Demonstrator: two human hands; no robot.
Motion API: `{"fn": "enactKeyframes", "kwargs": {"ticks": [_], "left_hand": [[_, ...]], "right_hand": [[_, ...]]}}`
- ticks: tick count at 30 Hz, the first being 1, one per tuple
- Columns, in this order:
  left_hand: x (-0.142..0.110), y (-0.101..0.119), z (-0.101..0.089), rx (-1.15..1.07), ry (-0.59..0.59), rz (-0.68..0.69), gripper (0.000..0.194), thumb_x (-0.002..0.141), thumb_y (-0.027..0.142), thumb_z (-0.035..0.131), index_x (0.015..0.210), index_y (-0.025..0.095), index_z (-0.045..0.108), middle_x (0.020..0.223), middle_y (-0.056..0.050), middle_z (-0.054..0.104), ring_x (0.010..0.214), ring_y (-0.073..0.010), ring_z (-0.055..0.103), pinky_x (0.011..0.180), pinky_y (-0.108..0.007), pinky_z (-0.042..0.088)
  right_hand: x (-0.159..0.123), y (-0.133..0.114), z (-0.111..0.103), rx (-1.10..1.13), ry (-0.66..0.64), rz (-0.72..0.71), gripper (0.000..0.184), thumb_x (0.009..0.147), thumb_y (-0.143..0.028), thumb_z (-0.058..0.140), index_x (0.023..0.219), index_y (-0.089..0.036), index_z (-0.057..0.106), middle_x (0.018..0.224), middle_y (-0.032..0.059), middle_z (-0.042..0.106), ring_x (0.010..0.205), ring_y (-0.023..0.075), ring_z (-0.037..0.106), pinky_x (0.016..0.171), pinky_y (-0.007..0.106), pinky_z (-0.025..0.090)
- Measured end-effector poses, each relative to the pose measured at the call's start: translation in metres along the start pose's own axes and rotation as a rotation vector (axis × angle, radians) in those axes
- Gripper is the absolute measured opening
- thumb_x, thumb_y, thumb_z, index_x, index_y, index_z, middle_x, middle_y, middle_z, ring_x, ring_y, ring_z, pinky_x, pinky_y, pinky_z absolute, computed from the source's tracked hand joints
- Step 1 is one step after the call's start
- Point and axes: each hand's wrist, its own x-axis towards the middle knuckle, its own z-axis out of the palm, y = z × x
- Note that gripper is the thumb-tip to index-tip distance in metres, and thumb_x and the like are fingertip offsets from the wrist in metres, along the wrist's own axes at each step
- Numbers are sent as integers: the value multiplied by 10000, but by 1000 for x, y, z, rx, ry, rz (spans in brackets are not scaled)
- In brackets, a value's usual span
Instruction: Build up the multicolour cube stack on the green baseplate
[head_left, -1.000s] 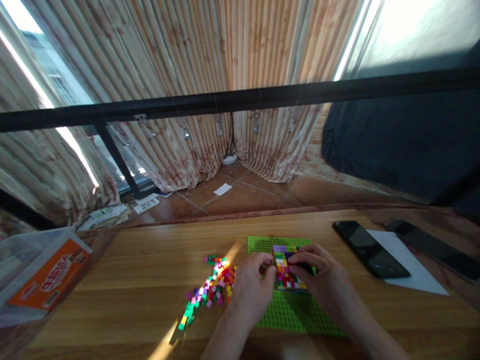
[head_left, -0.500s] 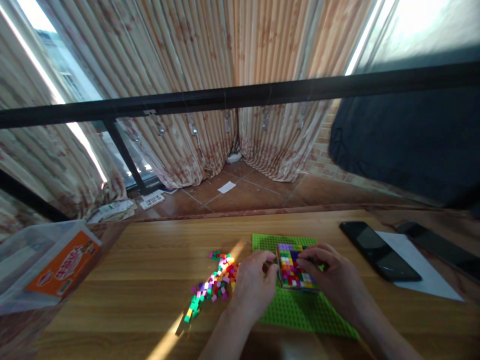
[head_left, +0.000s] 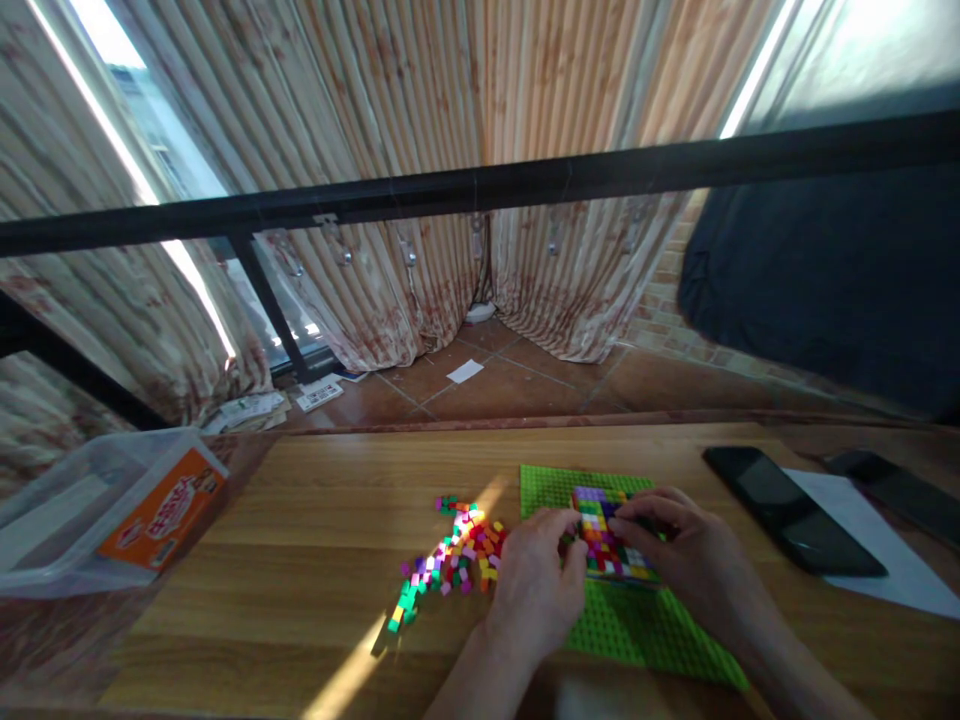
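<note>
A flat block of many-coloured toy bricks sits on a green studded baseplate. At its left edge is my left hand, with thumb and index finger curled towards each other; whether a small brick is between them is too small to tell. Over the block's right side, my right hand has its thumb and fingertips pinched together against the top, and the fingers hide what they grip. To the left of my left hand lies a loose spread of small coloured bricks, partly in sunlight.
The wooden table holds a black phone at the right, partly over a white paper sheet. Another dark device lies beyond. A clear plastic box with an orange label stands at the left. Curtains hang behind a dark rail.
The view has shifted, so everything on the table appears farther right. My right fingers have moved slightly over the block, and a dark shape seen under them earlier no longer shows. My left hand stays beside it.
</note>
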Motion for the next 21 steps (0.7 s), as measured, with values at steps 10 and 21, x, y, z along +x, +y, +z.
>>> {"fn": "enactKeyframes", "kwargs": {"ticks": [10,21], "left_hand": [[-6,1,5,21,35,26,264,829,166,467,1033,221,626,955,-46,666,886,-184,599,792,-321,479],[0,-29,-70,163,104,-175,209,752,97,486,763,199,668,784,-5,656,691,-119,603,678,-263,485]], "right_hand": [[2,9,2,-55,-20,-52,296,713,-504,602,655,-231,697,774,44,643,663,189,599,613,318,465],[0,9,-6,163,12,209,372,721,-542,602,787,-192,707,717,52,707,572,175,620,438,244,436]]}}
